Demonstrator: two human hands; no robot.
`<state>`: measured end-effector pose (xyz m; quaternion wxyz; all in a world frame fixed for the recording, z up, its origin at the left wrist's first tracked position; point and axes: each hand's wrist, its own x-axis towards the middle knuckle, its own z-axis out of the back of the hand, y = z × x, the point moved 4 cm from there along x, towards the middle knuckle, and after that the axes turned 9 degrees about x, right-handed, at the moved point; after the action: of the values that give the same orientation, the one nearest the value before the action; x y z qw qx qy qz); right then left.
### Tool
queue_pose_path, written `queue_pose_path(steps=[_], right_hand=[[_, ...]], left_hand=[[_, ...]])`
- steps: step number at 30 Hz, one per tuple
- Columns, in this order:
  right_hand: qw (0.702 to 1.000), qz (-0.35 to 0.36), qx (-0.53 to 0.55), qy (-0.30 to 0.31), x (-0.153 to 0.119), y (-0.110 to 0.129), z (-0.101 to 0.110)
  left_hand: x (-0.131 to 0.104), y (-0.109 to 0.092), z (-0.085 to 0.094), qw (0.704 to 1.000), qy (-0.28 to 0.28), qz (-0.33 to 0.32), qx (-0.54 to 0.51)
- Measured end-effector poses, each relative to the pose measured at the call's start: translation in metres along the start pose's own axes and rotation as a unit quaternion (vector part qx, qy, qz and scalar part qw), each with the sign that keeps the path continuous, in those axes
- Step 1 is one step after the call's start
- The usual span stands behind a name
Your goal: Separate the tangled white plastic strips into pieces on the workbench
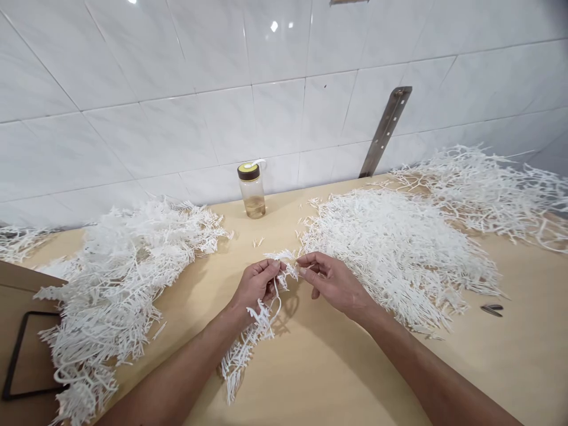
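Near the middle of the table, my left hand (261,282) is closed on a white branched plastic strand (261,319). Its toothed lower part hangs below the wrist toward the tabletop. My right hand (332,281) meets the strand's right end with thumb and forefinger pinched; whatever small piece lies between those fingertips is too small to make out. A big heap of white branched strands (133,284) lies to the left. On the right is a wide pile of small white pieces (394,248).
A clear bottle (254,195) with a dark and yellow lid stands at the wall. Behind the right pile lie more tangled white strands (497,189). A metal strip (385,131) leans on the tiles. Small dark metal objects (492,310) lie at right. A brown box (26,337) is at left.
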<state>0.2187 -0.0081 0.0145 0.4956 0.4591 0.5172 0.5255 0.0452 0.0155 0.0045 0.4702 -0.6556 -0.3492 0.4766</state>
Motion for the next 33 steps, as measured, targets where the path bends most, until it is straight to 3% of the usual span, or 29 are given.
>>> queue_pose_path(steps=[7,20,29,33], right_hand=[[0.998,-0.002,-0.05,0.046,-0.002,0.004,-0.004],[0.995,0.036,-0.021,0.087,-0.002,-0.001,-0.009],[0.995,0.018,-0.013,0.095,-0.004,0.002,-0.009],[0.997,0.017,-0.045,0.066,-0.005,0.006,-0.007]], left_hand=[[-0.001,0.002,-0.004,1.0,0.005,0.0,0.001],[0.0,0.007,-0.01,0.999,0.039,-0.009,0.037],[-0.007,0.002,-0.014,0.991,0.08,-0.091,0.063],[-0.011,0.001,-0.012,0.964,0.012,-0.166,0.209]])
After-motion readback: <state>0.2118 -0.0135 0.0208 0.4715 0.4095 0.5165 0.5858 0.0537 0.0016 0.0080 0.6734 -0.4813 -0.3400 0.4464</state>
